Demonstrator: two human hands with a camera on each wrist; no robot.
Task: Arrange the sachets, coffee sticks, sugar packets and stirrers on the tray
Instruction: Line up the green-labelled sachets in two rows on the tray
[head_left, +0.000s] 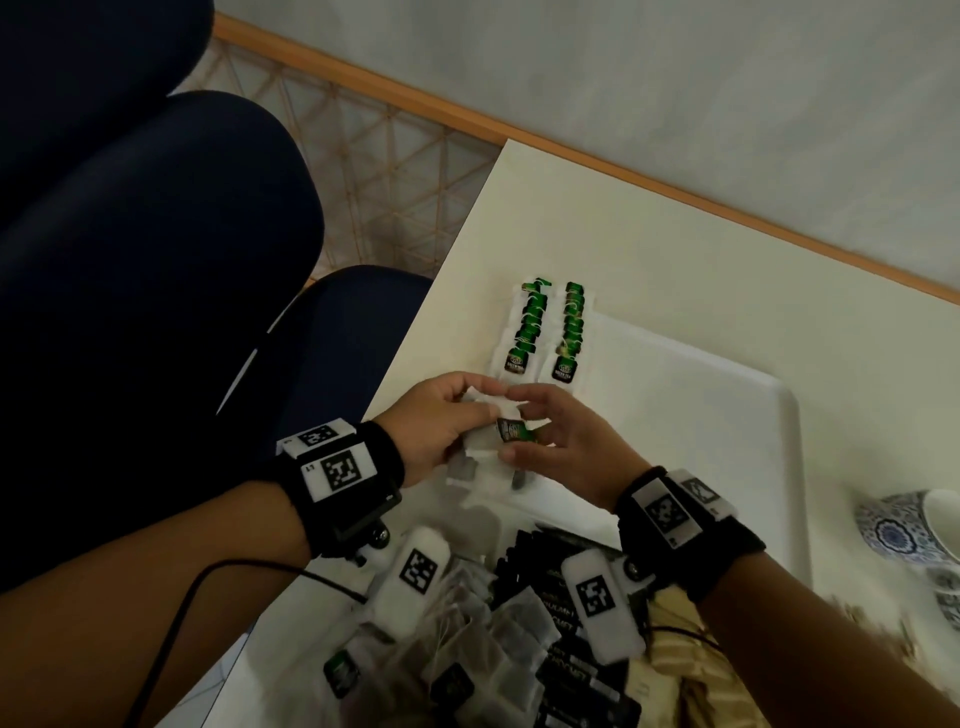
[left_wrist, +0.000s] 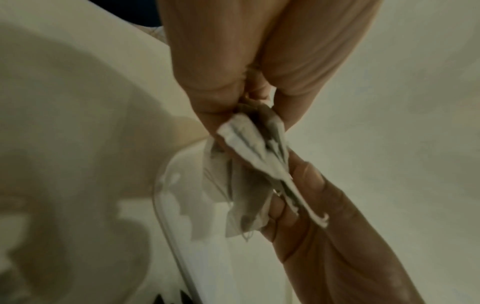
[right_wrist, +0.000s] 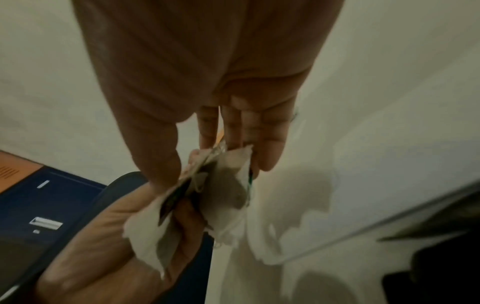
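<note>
Both hands meet over the near-left corner of the white tray (head_left: 737, 415). My left hand (head_left: 447, 415) grips a small bunch of white tea-bag sachets (head_left: 485, 441) with green tags. My right hand (head_left: 550, 436) pinches the same bunch (left_wrist: 259, 160) from the other side, thumb under and fingers above. The wrist views show the crumpled sachets (right_wrist: 223, 185) squeezed between both hands' fingers. Two neat rows of green-tagged sachets (head_left: 545, 327) lie on the tray's far-left part. A loose heap of sachets (head_left: 467, 639), black coffee sticks (head_left: 566, 613) and beige packets (head_left: 675, 660) lies near me.
The tray sits on a cream table (head_left: 649, 234) whose left edge runs beside dark blue chairs (head_left: 156, 260). A blue-patterned cup (head_left: 904, 525) stands at the right edge. An orange skirting strip (head_left: 467, 114) and a wall lie beyond.
</note>
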